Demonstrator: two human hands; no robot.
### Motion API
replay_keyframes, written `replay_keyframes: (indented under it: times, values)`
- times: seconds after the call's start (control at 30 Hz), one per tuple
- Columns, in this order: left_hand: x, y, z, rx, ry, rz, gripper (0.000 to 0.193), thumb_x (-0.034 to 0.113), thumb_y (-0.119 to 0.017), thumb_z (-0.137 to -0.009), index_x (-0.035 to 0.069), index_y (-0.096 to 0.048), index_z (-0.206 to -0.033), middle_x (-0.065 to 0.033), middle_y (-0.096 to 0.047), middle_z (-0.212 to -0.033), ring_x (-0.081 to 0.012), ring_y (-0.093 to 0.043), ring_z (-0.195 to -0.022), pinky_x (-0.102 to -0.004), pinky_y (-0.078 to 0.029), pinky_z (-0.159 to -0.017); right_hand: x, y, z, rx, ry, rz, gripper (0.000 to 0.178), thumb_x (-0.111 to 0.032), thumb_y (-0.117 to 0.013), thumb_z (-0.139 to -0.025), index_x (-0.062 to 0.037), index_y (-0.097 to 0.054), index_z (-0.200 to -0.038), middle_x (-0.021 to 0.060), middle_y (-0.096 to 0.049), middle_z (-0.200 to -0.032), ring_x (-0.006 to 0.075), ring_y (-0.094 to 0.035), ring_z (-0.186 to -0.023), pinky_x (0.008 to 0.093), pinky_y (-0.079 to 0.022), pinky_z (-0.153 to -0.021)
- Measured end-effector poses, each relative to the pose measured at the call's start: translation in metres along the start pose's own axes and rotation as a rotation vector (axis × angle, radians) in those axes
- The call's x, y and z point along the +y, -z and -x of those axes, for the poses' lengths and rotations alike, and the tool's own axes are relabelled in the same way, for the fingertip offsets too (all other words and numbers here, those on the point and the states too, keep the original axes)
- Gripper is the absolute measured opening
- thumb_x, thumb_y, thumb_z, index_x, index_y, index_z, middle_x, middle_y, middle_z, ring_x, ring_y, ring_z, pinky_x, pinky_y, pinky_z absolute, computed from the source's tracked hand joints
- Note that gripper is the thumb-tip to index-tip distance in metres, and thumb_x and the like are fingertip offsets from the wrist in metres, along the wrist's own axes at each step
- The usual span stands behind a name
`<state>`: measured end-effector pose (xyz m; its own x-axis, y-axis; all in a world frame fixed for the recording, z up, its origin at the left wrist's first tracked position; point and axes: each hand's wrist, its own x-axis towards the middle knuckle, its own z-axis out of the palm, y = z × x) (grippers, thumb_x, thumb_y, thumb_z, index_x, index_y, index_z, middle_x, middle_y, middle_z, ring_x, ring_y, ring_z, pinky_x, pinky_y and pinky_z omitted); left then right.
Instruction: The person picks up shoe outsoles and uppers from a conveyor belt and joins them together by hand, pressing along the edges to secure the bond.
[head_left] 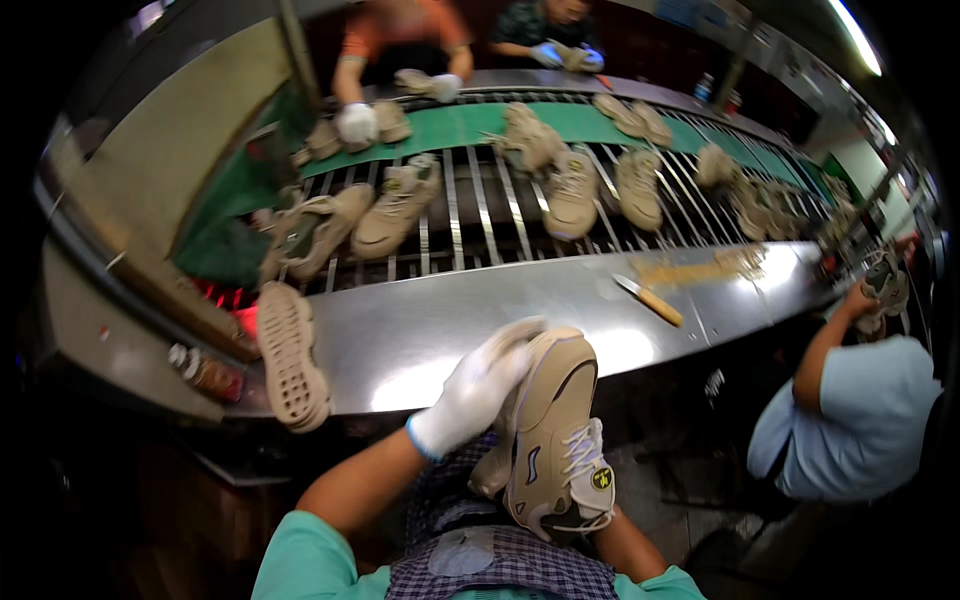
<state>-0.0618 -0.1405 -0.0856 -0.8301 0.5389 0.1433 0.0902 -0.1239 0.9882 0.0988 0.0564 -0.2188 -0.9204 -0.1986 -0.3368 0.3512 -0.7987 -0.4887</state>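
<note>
A beige sneaker (548, 425) with white laces and a dark tongue stands toe-up in front of my lap, its side toward me. My left hand (474, 392), in a white glove with a blue cuff, lies along the sole edge by the toe. Its fingers are stretched out and slightly blurred. From the lower right, my right forearm (628, 548) runs behind the sneaker's heel and collar; the sneaker hides that hand and its fingers. Left of my hands, a loose beige sole (289, 350) leans on the end of the metal ledge (450, 310), tread facing me.
A knife (648, 300) with a wooden handle lies on the ledge. Beyond it, several sneakers (572, 195) rest on the bar conveyor (480, 210) and its green belt (445, 124). A bottle (207, 372) stands at the left. Two people work opposite; another sits at the right.
</note>
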Motion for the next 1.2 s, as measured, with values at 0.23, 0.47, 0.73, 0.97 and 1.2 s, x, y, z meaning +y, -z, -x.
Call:
replay_keyframes:
  times: [0.23, 0.47, 0.73, 0.97, 1.2]
  values:
    - [-0.014, 0.05, 0.009, 0.304, 0.108, 0.067, 0.048, 0.029, -0.042, -0.116, -0.008, -0.064, -0.135, -0.0187, -0.073, -0.127, -0.0261, -0.069, -0.117, -0.0387, -0.05, -0.112, -0.014, -0.093, -0.011, 0.209, 0.131, 1.173, 0.061, -0.048, -0.055, -0.111, 0.0027, -0.058, -0.145, 0.0194, -0.072, -0.125, 0.0297, -0.072, -0.107, 0.0416, -0.057, -0.098]
    - [-0.062, 0.064, 0.053, 0.336, 0.034, -0.116, 0.043, 0.025, -0.046, -0.107, -0.008, -0.07, -0.123, -0.0173, -0.076, -0.113, -0.0225, -0.07, -0.106, -0.0353, -0.053, -0.1, -0.082, -0.145, 0.071, -0.404, 0.09, 1.822, 0.059, -0.029, -0.076, -0.092, -0.0046, -0.059, -0.143, 0.022, -0.07, -0.128, 0.0328, -0.076, -0.104, 0.0433, -0.062, -0.086]
    - [-0.055, 0.054, 0.032, 0.236, 0.095, -0.137, 0.05, 0.031, -0.044, -0.108, -0.009, -0.073, -0.114, -0.0183, -0.076, -0.109, -0.0229, -0.07, -0.101, -0.0353, -0.054, -0.097, -0.038, -0.111, 0.004, -0.041, 0.719, 1.887, 0.064, -0.001, -0.072, -0.083, -0.0015, -0.058, -0.145, 0.0336, -0.06, -0.139, 0.0491, -0.073, -0.106, 0.0493, -0.064, -0.086]
    - [-0.063, 0.058, 0.026, 0.246, 0.081, -0.173, 0.052, 0.033, -0.043, -0.11, -0.01, -0.074, -0.113, -0.0189, -0.077, -0.109, -0.0228, -0.071, -0.101, -0.0357, -0.055, -0.095, -0.046, -0.124, -0.052, -0.032, 0.842, 1.918, 0.046, -0.004, -0.07, -0.096, -0.0049, -0.062, -0.141, 0.027, -0.068, -0.129, 0.0415, -0.076, -0.097, 0.0446, -0.065, -0.079]
    - [-0.066, 0.055, 0.015, 0.197, 0.133, -0.218, 0.047, 0.035, -0.051, -0.111, -0.006, -0.075, -0.112, -0.0165, -0.078, -0.102, -0.0216, -0.072, -0.094, -0.0343, -0.057, -0.088, -0.066, -0.131, -0.106, -0.013, 0.485, 1.888, 0.039, -0.034, -0.059, -0.108, -0.0065, -0.068, -0.134, 0.0192, -0.076, -0.113, 0.0376, -0.077, -0.092, 0.0446, -0.062, -0.079]
